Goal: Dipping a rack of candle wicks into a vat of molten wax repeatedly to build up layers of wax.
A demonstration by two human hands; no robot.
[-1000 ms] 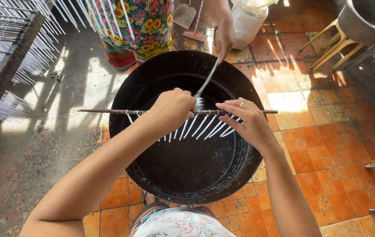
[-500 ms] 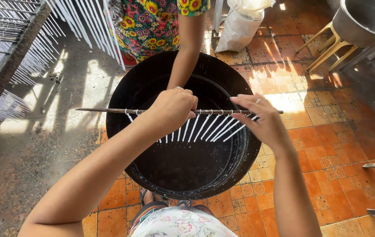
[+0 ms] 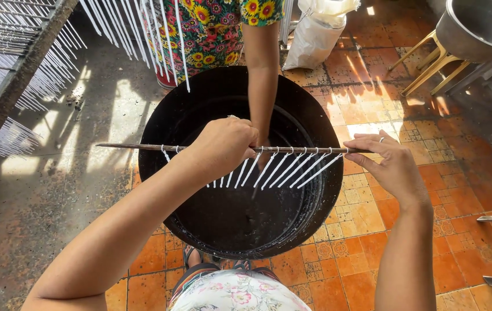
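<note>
Because the big black pan (image 3: 200, 115) sits on the tiled floor (image 3: 441, 173) straight below the work, whatever runs off the white strands has dark liquid to fall into, and that seems the reason the rod is kept level over its middle. Across the pan a co-worker in a flowered dress (image 3: 211, 29) reaches 1 arm (image 3: 262, 80) down to the rod from the far side, the hand itself hidden behind the near fist. To the left, a rack (image 3: 15, 63) carries many more white strands hung out in rows.

Spanning the pan from rim to rim, the thin rod (image 3: 130, 147) carries a row of white strands (image 3: 292, 170) that slant down and to the left. The left hand (image 3: 225, 147) is closed in a fist around the rod near its middle, fingers wrapped fully over it. The right hand (image 3: 392, 164) is loosely open at the rod's right end, which rests against its fingertips (image 3: 356, 151), so the strands hang between the 2 hands, just beside the left fist.
</note>
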